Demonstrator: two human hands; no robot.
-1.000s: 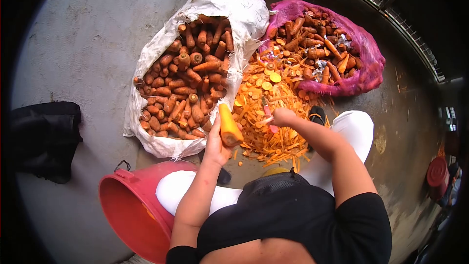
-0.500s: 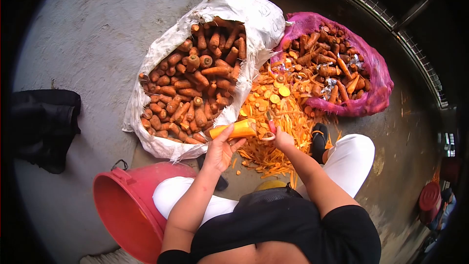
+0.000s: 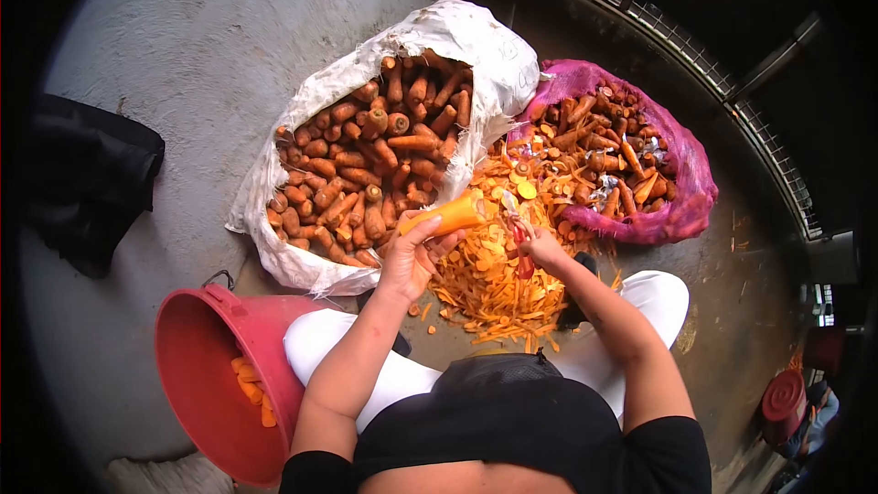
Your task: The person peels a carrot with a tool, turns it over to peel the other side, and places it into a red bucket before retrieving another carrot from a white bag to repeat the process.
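My left hand [image 3: 409,261] grips a thick, smooth orange peeled carrot [image 3: 448,217], tilted up to the right over the scrap pile. Close to the carrot's far end, my right hand [image 3: 541,249] is closed round a red-handled peeler [image 3: 523,236], whose pale metal head points up and away from me. Beneath both hands spreads a heap of carrot peelings [image 3: 498,288] mixed with round cut ends. Unpeeled carrots [image 3: 366,165] fill the open white sack [image 3: 274,128] just beyond my left hand.
A pink mesh sack [image 3: 690,197] of rough carrots and scraps lies at the right. By my left knee, a red bucket [image 3: 197,384] tilts with several peeled carrots [image 3: 251,384] inside. Black cloth [image 3: 101,183] lies far left. At the far right a person [image 3: 819,412] is beside a red container [image 3: 784,402].
My right hand and peeler have shifted slightly right, and the peeler has turned. The carrot is tilted more steeply. The view has shifted, showing peeled carrots inside the bucket.
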